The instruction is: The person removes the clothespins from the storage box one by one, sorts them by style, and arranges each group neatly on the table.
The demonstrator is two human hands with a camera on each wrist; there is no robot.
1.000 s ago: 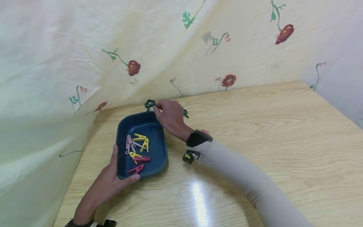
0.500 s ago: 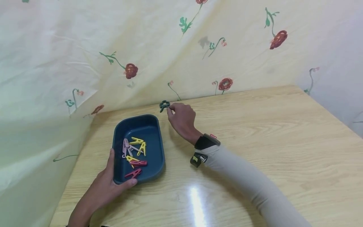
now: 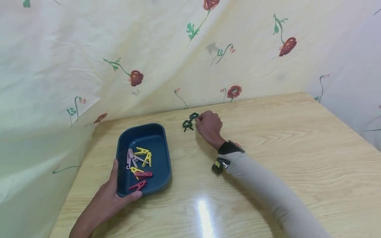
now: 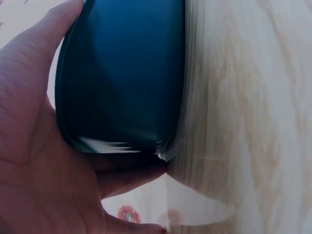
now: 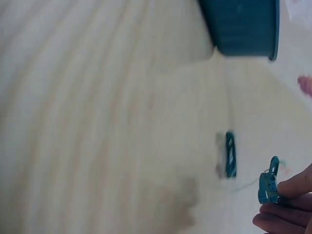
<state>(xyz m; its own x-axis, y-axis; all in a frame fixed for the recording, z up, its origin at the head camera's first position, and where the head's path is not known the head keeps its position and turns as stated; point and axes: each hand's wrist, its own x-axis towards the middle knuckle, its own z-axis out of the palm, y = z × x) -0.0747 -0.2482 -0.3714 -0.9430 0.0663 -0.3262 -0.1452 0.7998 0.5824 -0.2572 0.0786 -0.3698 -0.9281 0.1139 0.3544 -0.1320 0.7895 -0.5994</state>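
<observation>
The right hand (image 3: 209, 125) pinched a green clip (image 5: 266, 188) with its fingers; the left hand (image 3: 108, 199) gripped a blue box (image 3: 158, 155).

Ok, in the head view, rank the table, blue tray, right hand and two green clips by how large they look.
Table
Blue tray
Right hand
Last, unranked: loose green clip and held green clip, which look about alike.

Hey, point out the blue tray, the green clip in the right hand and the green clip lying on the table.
Blue tray (image 3: 156, 148): head view, bare part of its floor.
Held green clip (image 5: 267, 189): right wrist view, its body.
Lying green clip (image 5: 227, 154): right wrist view, about midway along it.
</observation>
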